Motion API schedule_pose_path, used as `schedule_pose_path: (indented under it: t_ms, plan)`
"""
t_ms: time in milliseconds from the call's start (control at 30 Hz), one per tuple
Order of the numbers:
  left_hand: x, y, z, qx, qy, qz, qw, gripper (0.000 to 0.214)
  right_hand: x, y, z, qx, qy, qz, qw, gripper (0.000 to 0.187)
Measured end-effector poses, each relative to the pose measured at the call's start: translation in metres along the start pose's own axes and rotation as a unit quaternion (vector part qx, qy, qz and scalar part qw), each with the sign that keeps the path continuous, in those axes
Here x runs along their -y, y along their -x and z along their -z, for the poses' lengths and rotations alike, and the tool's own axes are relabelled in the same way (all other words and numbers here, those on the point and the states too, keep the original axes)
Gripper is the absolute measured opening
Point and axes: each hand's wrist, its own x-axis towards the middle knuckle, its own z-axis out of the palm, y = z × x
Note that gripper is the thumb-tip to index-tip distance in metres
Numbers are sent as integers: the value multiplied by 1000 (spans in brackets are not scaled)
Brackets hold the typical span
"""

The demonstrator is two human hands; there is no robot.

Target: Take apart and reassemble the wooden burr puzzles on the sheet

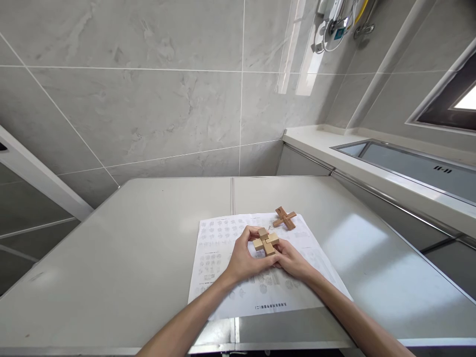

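Between my two hands is a light wooden interlocking puzzle (267, 243), its blocks crossing one another, held just above the paper. My left hand (243, 255) curves around its left side, with the thumb along the near side. My right hand (292, 259) grips it from the right and below, its fingers partly hidden by the blocks. Beyond my right hand, a darker brown wooden cross-shaped piece (284, 218) lies on the upper right of a printed instruction sheet (219, 297). Small diagrams cover the sheet, and its heading appears upside down to me.
The sheet rests on a pale table (111, 258) with a seam down its middle. To the right is a white counter (316, 141) with a sink (409, 158). A grey tiled wall (167, 114) stands behind the table, with pipes (338, 25) at its upper right.
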Motion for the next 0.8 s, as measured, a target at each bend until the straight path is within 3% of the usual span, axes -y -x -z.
schedule_pose_path:
  t_ms: [300,467,600,800]
  plan:
    - [8,-1,0,-11,16,45,999,47,-11,-4,0,23,-30,-17,999,8]
    - [17,-2,1,-21,94,83,992,42,2,-1,1,63,-38,-17,997,41]
    - [18,-5,4,-17,119,81,989,47,7,0,4,106,-145,-29,983,65]
    - [5,-5,9,66,113,56,990,58,-1,-2,13,132,-309,-15,942,64]
